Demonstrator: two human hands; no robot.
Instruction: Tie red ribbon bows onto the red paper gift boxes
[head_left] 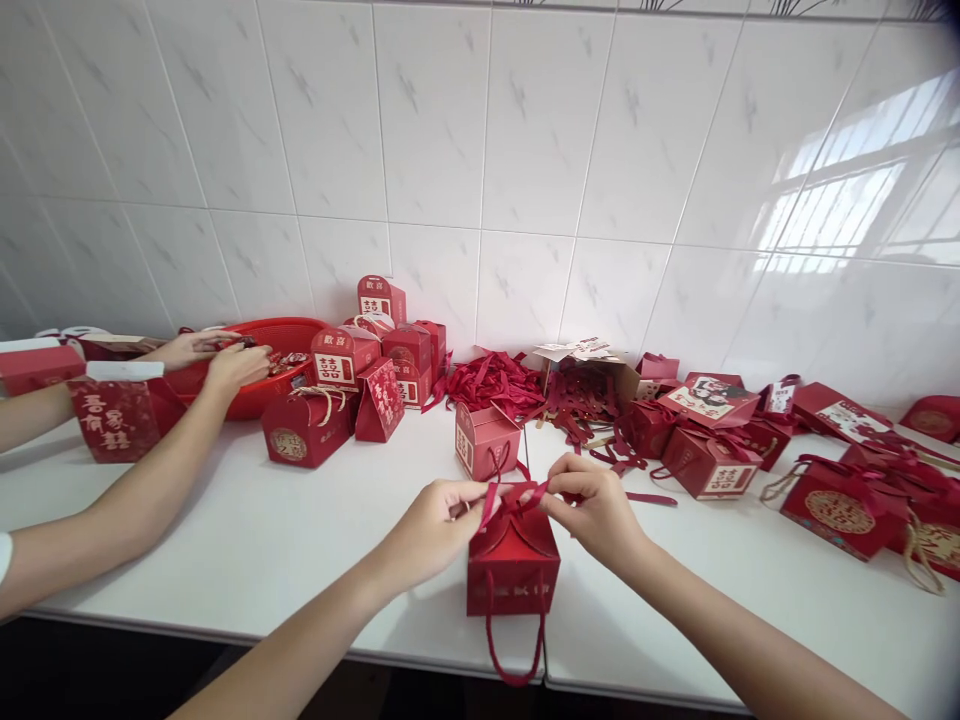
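Note:
A dark red gift box (513, 570) stands upright at the table's front edge, its cord handle (516, 678) hanging down over the edge. Across its folded top runs a red ribbon (491, 498), looped at the middle. My left hand (442, 530) pinches the ribbon on the left side of the lid. On the right, my right hand (592, 503) pinches the other part of the same ribbon between thumb and fingers. Just behind it sits a lighter red box (486, 440) with a cord handle.
A pile of red ribbons (499, 385) and an open carton (592, 375) of dark red pieces lie by the tiled wall. Finished-looking boxes (345, 365) are stacked left, more boxes (712, 460) right. A co-worker's hands (225, 365) reach into a red basin (289, 328).

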